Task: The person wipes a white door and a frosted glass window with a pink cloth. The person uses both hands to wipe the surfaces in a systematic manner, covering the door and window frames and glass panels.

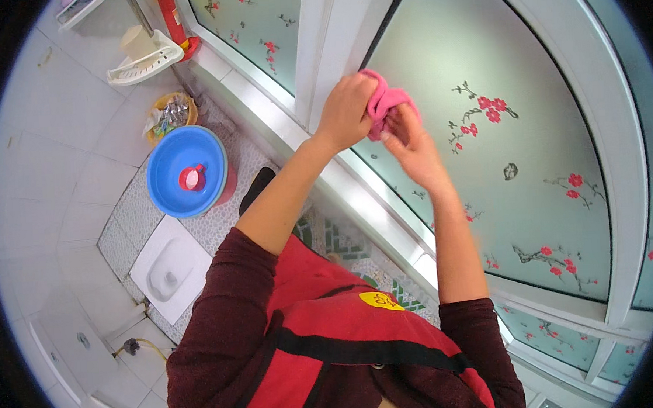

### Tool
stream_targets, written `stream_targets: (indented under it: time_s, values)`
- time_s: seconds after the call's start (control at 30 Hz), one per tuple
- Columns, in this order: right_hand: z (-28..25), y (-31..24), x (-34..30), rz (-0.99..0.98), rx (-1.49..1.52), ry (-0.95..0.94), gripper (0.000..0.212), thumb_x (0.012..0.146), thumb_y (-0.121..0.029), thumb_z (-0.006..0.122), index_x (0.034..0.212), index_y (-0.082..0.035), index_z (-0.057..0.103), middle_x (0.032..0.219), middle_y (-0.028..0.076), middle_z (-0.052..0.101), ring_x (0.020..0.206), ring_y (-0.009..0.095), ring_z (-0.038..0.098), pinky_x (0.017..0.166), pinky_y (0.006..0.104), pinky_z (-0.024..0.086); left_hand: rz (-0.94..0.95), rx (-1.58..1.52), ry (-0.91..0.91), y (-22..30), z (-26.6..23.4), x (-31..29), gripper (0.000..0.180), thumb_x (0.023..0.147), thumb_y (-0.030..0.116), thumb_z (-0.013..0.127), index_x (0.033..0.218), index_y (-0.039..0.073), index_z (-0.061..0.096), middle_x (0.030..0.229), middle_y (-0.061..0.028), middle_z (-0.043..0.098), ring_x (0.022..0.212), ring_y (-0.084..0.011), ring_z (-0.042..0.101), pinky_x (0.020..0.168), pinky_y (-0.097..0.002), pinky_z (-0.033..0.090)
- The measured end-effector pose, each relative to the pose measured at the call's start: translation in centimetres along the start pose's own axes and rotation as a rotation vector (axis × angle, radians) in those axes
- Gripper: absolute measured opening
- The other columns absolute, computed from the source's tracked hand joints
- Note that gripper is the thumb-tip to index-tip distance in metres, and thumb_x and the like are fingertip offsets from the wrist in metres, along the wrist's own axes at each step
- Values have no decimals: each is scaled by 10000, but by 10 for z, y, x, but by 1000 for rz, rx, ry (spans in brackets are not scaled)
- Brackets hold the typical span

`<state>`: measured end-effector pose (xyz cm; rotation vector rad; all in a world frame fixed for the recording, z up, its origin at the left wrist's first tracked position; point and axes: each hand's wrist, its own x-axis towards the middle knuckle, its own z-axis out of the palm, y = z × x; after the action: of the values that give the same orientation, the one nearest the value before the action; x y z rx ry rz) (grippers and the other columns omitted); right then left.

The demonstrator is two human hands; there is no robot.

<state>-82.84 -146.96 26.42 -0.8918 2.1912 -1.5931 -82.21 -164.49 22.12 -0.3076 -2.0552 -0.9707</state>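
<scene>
A bunched pink cloth (389, 97) is held between my two hands, in front of a frosted glass door panel (509, 165) with red blossom patterns. My left hand (349, 112) is closed round the cloth's left side, with the back of the hand turned up. From the right, my right hand (414, 146) grips the cloth's lower edge between thumb and bent fingers. Both hands are close to the white door frame (340, 41); whether the cloth touches the glass I cannot tell.
On the pebbled floor to the left stand a blue basin (164, 172) with a red scoop (191, 178) inside, a yellow waste bin (160, 109) and a white squat toilet (169, 275). A corner shelf (145, 63) and a red bottle (171, 18) are at the upper left.
</scene>
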Motion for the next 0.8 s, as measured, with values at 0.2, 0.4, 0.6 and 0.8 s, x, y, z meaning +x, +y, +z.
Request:
stream_targets:
  time_s: [0.2, 0.4, 0.6, 0.8]
  values:
    - [38, 71, -5, 57, -252, 69, 549, 848, -82, 629, 1330, -54, 369, 1186, 255, 590, 1102, 412, 578, 898, 442, 480, 2, 208, -139, -16, 7, -38, 313, 741, 62, 625, 1037, 54, 522, 1044, -133, 561, 1008, -350, 535, 878, -438, 445]
    - [57, 143, -13, 123, -313, -11, 543, 826, -110, 636, 1312, -67, 399, 1144, 241, 609, 1058, 419, 587, 870, 468, 478, -247, 255, -308, -50, 33, -107, 318, 755, 59, 607, 1063, 55, 526, 1060, -124, 564, 1052, -332, 528, 923, -431, 421]
    - [71, 175, -20, 332, -503, -124, 561, 808, -126, 641, 1324, -84, 423, 1131, 235, 615, 1047, 409, 591, 865, 487, 473, -293, 382, -405, -87, 68, -173, 264, 763, 95, 605, 1024, 73, 579, 1065, -101, 567, 1074, -296, 518, 945, -427, 400]
    - [84, 191, -40, 229, -940, -116, 517, 809, -121, 624, 1301, -123, 467, 1075, 197, 619, 1006, 368, 614, 858, 467, 491, -208, 425, -545, -89, 67, -194, 291, 736, 133, 637, 1021, 92, 594, 1080, -90, 572, 1117, -289, 513, 954, -443, 398]
